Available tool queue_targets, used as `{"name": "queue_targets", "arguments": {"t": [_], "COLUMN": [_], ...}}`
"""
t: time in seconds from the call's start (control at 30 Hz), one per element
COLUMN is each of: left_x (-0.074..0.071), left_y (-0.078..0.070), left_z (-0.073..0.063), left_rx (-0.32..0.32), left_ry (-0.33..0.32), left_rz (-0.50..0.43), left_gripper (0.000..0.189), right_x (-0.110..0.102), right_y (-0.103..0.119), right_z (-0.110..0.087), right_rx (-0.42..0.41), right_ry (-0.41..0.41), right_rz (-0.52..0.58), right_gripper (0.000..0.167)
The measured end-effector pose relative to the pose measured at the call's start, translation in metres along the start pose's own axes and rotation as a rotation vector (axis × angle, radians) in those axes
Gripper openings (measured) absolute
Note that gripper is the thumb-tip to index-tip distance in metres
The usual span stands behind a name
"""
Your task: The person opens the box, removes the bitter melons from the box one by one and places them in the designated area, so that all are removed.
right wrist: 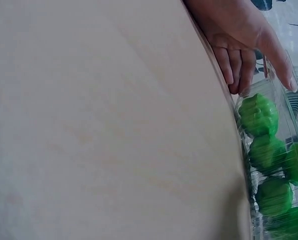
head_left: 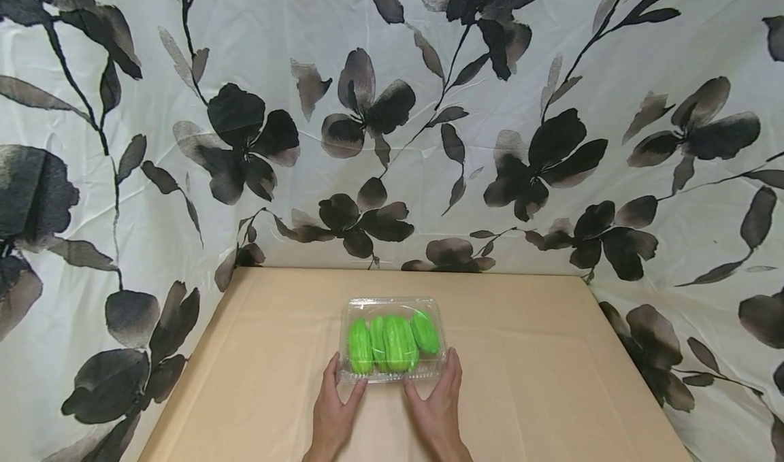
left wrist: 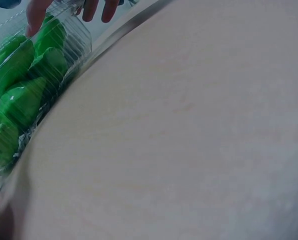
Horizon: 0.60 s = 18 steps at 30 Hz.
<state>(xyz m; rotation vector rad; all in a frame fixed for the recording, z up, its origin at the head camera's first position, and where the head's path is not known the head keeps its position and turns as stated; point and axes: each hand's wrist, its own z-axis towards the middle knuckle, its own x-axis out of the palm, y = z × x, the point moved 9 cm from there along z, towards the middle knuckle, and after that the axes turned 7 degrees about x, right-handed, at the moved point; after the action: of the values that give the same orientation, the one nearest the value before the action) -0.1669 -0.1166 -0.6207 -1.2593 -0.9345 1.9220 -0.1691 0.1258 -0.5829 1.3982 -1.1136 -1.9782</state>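
A clear plastic clamshell box (head_left: 392,377) lies on the tabletop with its lid down. Inside it show several bright green, long, ribbed pieces (head_left: 397,343), like small gourds, side by side. My left hand (head_left: 333,411) holds the box's near left corner, thumb at the front edge and fingers along the left side. At the near right corner my right hand (head_left: 439,407) holds it the same way, mirrored. In the right wrist view the left thumb lies against the box's upper part, other fingers low beside it. The left wrist view catches right-hand fingers (left wrist: 109,10) over the box.
The box rests on a light tan table (head_left: 520,373). White cloth with dark printed flowers (head_left: 380,122) hangs behind the table's far edge and along both sides.
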Motion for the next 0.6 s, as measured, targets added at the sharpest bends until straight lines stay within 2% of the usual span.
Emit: {"name": "queue_targets", "arguments": {"t": [0.3,0.6], "left_x": [0.0004,0.0], "left_y": [0.0004,0.0], "left_z": [-0.0001,-0.0005], "left_rx": [0.01,0.009], "left_ry": [-0.001,-0.008], "left_rz": [0.005,0.014], "left_gripper": [0.075,0.073], "right_x": [0.0041,0.0042], "right_y": [-0.006,-0.0099], "right_z": [0.0028,0.0033], "right_rx": [0.077,0.092], "right_ry": [0.027,0.019], "right_rz": [0.044,0.094], "right_gripper": [0.109,0.092]}}
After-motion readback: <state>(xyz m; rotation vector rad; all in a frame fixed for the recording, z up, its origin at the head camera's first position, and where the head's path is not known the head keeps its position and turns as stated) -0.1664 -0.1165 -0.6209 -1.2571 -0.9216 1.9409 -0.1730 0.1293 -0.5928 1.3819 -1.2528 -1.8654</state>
